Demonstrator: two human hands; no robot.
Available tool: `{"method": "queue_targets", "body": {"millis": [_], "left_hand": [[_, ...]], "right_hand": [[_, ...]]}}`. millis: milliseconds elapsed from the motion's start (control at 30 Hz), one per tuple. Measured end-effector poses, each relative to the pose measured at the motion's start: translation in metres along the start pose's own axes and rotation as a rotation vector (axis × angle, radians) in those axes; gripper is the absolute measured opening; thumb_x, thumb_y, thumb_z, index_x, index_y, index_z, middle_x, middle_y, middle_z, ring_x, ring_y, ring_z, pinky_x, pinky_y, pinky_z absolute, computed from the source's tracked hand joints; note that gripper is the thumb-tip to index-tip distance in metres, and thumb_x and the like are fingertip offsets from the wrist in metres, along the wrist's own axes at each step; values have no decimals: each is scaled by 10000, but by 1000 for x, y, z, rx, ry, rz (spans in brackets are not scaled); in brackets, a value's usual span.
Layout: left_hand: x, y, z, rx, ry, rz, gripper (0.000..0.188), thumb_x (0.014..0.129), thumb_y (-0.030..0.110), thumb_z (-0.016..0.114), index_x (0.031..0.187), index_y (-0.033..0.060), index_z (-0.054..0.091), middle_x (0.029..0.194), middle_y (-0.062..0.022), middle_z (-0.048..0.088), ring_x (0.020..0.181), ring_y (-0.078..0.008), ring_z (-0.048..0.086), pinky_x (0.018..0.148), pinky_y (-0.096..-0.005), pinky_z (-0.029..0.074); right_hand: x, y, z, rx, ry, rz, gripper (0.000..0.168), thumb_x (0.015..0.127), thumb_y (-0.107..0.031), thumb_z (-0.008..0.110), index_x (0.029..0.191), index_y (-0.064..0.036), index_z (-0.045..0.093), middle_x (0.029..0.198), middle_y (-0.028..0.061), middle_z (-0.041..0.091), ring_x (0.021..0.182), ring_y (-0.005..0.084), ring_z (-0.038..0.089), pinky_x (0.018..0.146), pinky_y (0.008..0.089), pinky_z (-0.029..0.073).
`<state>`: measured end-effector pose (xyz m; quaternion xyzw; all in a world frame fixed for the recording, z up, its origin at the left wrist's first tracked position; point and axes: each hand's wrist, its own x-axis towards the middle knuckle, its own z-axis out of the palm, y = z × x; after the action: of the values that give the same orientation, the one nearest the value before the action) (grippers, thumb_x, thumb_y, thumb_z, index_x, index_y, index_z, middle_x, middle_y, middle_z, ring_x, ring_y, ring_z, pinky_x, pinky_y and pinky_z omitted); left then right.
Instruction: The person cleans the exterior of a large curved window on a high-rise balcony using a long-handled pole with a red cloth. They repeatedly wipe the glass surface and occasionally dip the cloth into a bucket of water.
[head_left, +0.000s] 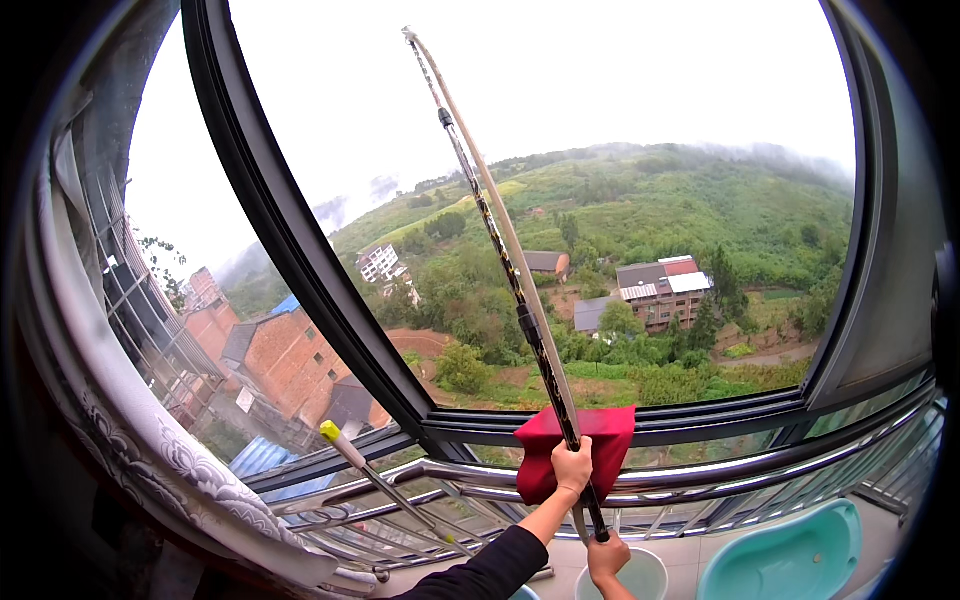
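A long telescopic pole (528, 324) with a dark, gold-patterned finish slants up and away through the window opening, its far end against the white sky. A pale flexible hose or strip (499, 204) runs beside it and meets it at the tip. My left hand (572, 466) wraps the pole just above a red cloth (616, 442). Lower down, my right hand (607, 559) grips the pole's bottom end. The cloth drapes over the window sill and metal railing (675, 475), behind the pole. The pale strip's lower end shows beside my right hand.
Below stand a whitish bucket (646, 571) and a turquoise plastic tub (780, 564) on the tiled floor. To the left, a yellow-tipped handle (349, 448) leans by the railing. A lace-patterned curtain (187, 465) and dark window frame (315, 259) border the opening.
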<state>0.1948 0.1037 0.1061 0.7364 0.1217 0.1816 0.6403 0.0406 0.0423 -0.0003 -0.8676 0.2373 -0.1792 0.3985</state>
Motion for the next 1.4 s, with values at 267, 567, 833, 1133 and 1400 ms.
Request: {"method": "queue_targets", "body": {"millis": [267,567,833,1133,1400], "left_hand": [[0,-1,1,3,-8,-3,258,754,213,579,658,-26,567,555,-127,567,531,-226,574,548,-339,432],[0,0,1,-26,2,0,245,756,197,578,642,-19,563,530,-108,554,499,-202,556,524,-332,425],[0,1,0,-14,-17,-4,249,757,191,577,626,-19,551,507,-100,534,474,-188,534,504,-331,413],[1,-4,1,-6,-7,4,257,756,199,584,626,-19,546,512,-112,533,490,-210,547,515,-341,416],[0,0,0,-28,-8,7,248,758,187,586,618,-13,541,497,-90,523,458,-180,514,490,-330,406]], "right_hand": [[0,3,3,0,1,-3,192,588,-227,656,562,-76,541,523,142,552,521,353,554,496,458,415],[0,1,2,7,5,2,184,590,-224,664,564,-83,548,518,142,548,516,350,551,492,457,410],[0,3,4,-37,-1,13,189,597,-238,667,574,-85,558,530,135,558,530,347,556,504,458,412],[0,0,0,-10,-21,18,181,595,-235,670,582,-85,569,536,134,562,535,344,560,513,450,421],[0,-1,-1,-12,-21,17,174,598,-236,660,581,-89,570,533,137,558,532,347,557,508,450,419]]}}
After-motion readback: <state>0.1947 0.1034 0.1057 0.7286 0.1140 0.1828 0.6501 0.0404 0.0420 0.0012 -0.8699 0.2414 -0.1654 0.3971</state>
